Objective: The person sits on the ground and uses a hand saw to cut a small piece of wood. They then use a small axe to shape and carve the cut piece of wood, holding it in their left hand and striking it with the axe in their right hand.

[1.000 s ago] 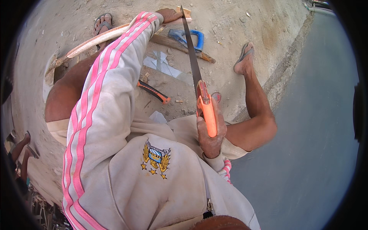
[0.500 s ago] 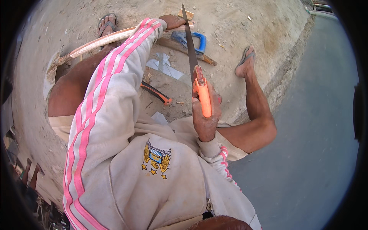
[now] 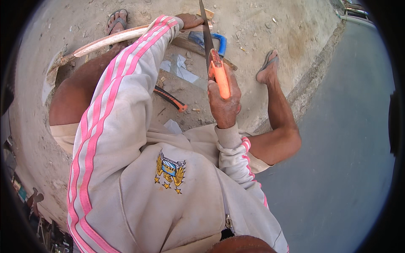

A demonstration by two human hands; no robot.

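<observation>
My right hand [image 3: 224, 101] is wrapped around the orange handle of a handsaw [image 3: 220, 79]. The saw's dark blade points away from me and crosses a long pale strip of wood [image 3: 110, 40] near its right end. Just left of the blade, my left hand [image 3: 190, 20] rests on that strip, its fingers pressed down around it. The sleeve hides part of the strip. Under the right end lies a darker piece of wood [image 3: 188, 45], and a small wood block [image 3: 207, 14] sits beyond the blade.
A second saw with a blue handle [image 3: 222, 45] lies on the sandy ground. Closer in are pale flat scraps [image 3: 184, 71] and a black-and-orange tool handle [image 3: 171, 99], partly hidden by my sleeve. My bent legs flank the work. A smooth grey surface [image 3: 333, 139] stretches along the right.
My right hand has pushed the saw forward, away from me, so the blade reaches farther past the strip. My left hand stays at about the same spot on the wood.
</observation>
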